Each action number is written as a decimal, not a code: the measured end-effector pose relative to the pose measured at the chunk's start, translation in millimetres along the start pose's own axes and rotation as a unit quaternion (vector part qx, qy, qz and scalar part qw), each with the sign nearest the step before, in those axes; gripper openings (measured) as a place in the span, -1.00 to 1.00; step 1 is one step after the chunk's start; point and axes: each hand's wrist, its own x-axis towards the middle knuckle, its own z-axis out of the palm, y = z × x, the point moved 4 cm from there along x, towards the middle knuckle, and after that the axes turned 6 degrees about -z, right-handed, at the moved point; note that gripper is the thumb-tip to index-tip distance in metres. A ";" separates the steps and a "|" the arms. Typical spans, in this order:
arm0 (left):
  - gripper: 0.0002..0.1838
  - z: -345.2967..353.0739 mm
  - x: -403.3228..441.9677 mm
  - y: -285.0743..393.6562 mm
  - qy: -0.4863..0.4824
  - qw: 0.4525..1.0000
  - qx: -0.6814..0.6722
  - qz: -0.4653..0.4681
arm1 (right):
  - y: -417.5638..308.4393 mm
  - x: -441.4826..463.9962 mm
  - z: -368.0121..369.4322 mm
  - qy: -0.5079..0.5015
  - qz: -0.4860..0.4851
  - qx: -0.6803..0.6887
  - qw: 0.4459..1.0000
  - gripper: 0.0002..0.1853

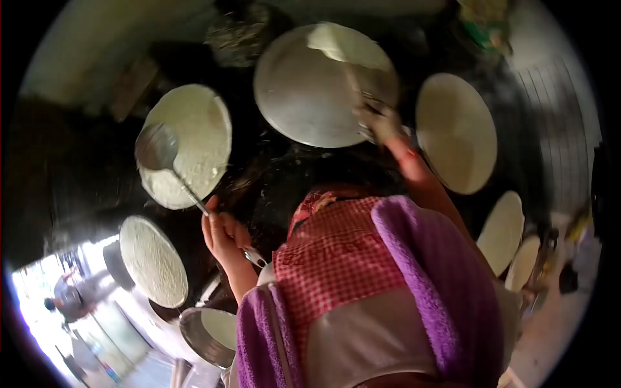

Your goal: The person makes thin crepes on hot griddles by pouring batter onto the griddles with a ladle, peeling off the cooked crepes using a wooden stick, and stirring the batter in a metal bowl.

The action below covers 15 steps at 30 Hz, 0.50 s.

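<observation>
My left hand [224,234] is closed round the handle of a metal ladle [157,147]. The ladle's bowl hangs over the left edge of a round pan [194,139] coated with pale batter. Farther forward, my right hand [380,123] grips a wooden handle [353,84] and is slightly blurred. At the handle's far end is a pale, flat head [326,41], over the back of a large grey round pan [297,97]. A pale layer lies along that pan's back right edge. Whether the flat head touches the pan, I cannot tell.
Other pale round pans stand at the right [456,132], lower right [501,233] and lower left [154,262]. A metal pot [194,333] sits near my left side. A person [70,297] is far off at the left. Purple towel [420,271] hangs over my body.
</observation>
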 end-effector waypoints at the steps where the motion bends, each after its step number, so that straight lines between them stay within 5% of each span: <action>1: -0.61 3.7 -0.6 0.1 0.017 1.000 -0.003 0.004 | -48.3 -11.3 16.9 0.042 0.082 -0.149 0.985 -0.69; 2: -0.63 8.3 -0.1 -2.6 0.000 1.000 0.002 0.010 | -13.7 12.0 12.0 0.009 0.079 0.022 0.997 -0.65; 5: -0.65 28.0 -10.4 -1.3 -0.012 0.999 0.008 0.046 | -38.2 6.7 -28.3 -0.001 0.011 -0.115 0.993 -0.70; 6: -0.64 32.3 -13.8 -1.1 0.018 0.999 0.007 0.051 | 15.5 29.6 -54.0 -0.014 0.049 0.163 0.985 -0.70; 7: -0.64 36.9 -17.8 -4.6 0.025 0.998 0.006 0.056 | -1.8 26.7 -51.0 -0.023 0.051 0.162 0.985 -0.70; 9: -0.64 42.9 -27.1 -7.5 0.017 0.998 0.011 0.067 | -25.0 7.7 -51.7 0.004 0.062 -0.090 0.994 -0.56; 10: -0.63 47.1 -31.0 -11.3 0.024 0.998 -0.009 0.059 | -27.1 16.3 -46.4 -0.002 0.067 -0.080 0.995 -0.56; 11: -0.60 45.1 -34.0 -15.8 0.022 0.999 0.005 0.047 | -28.8 29.2 -39.0 -0.030 0.075 -0.299 0.951 -0.58; 12: -0.56 49.8 -39.1 -15.5 0.130 0.989 0.071 0.018 | -29.6 39.4 -16.6 -0.071 0.060 -0.502 0.860 -0.58; 14: -0.53 43.1 -37.8 -20.7 0.155 0.984 0.045 -0.068 | -1.1 35.8 -32.4 -0.111 -0.116 -0.202 0.966 -0.56; 15: -0.55 50.2 -45.9 -14.3 0.137 0.989 0.043 -0.031 | 8.7 36.2 -36.7 -0.167 0.116 -0.045 0.978 -0.55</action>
